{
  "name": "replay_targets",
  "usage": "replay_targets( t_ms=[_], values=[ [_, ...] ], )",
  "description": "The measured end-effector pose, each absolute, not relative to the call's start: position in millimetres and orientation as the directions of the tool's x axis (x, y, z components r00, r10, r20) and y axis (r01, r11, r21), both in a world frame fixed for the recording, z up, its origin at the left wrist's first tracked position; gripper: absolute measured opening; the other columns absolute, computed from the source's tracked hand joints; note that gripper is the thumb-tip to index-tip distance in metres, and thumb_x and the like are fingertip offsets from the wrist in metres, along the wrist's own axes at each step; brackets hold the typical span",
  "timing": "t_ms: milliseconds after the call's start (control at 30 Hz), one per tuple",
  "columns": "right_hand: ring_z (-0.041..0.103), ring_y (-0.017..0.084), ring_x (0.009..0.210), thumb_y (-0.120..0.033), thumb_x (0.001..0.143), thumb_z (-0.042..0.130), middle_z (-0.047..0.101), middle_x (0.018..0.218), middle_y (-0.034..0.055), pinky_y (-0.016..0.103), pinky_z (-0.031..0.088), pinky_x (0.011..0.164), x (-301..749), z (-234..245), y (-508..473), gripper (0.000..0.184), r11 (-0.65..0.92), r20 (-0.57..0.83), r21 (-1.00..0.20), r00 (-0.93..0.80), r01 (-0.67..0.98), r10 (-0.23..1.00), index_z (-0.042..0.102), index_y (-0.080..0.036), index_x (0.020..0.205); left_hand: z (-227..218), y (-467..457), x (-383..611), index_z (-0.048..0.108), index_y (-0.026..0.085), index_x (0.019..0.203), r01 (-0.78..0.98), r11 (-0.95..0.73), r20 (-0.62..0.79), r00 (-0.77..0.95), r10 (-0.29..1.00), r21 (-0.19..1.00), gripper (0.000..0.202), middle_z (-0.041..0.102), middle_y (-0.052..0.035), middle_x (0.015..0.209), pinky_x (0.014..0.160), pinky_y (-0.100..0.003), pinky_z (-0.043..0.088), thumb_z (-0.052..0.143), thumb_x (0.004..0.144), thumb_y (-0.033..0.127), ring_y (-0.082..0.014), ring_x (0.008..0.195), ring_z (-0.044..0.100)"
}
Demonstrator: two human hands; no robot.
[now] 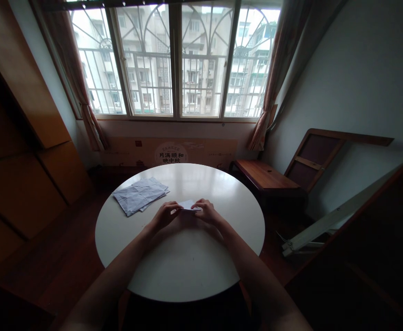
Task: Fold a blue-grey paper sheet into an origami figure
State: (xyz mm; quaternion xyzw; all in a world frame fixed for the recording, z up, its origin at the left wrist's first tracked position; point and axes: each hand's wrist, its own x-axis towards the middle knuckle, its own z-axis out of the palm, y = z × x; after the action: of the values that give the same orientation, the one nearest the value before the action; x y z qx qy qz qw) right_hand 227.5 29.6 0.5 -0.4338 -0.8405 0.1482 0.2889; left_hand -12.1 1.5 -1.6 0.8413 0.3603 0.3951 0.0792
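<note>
A small white folded paper point(188, 204) lies on the round white table point(187, 266), near its middle. My left hand point(165, 214) pinches the paper's left edge with curled fingers. My right hand point(206, 212) presses on its right edge, fingers bent together. Both forearms reach in from the near side of the table. A loose pile of creased white papers point(139, 195) rests on the table's far left, a hand's width from my left hand.
A wide barred window point(174, 59) with curtains fills the far wall. A low wooden bench point(265, 177) and a leaning wooden frame point(320, 156) stand right of the table. A pale plank point(339, 216) leans at right. Wooden cabinets point(22, 151) line the left.
</note>
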Motion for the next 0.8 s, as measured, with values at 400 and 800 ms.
replay_targets(
  t_ms=[400,800],
  values=[
    [0.063,0.020,0.088,-0.023,0.083,0.068,0.071,0.092,0.0046,0.037,0.046,0.084,225,-1,32,0.015,0.716,0.522,-0.556,-0.493,0.422,0.696,0.078,-0.031,0.091,1,1,-15,0.074,0.020,0.085,0.589,-0.704,0.598,0.416,0.685,0.397,0.009,0.068,-0.0057,0.084,0.072,-0.029,0.048,0.065,0.085,0.022,-0.0178,0.078,0.061],
    [0.059,0.019,0.087,-0.027,0.083,0.068,0.070,0.090,0.0041,0.037,0.044,0.083,217,-4,27,0.017,0.774,0.571,-0.507,-0.525,0.379,0.631,0.077,-0.034,0.097,4,0,-14,0.074,0.022,0.086,0.614,-0.715,0.614,0.434,0.660,0.335,0.010,0.067,-0.0047,0.084,0.073,-0.030,0.046,0.064,0.087,0.022,-0.0177,0.080,0.058]
  ],
)
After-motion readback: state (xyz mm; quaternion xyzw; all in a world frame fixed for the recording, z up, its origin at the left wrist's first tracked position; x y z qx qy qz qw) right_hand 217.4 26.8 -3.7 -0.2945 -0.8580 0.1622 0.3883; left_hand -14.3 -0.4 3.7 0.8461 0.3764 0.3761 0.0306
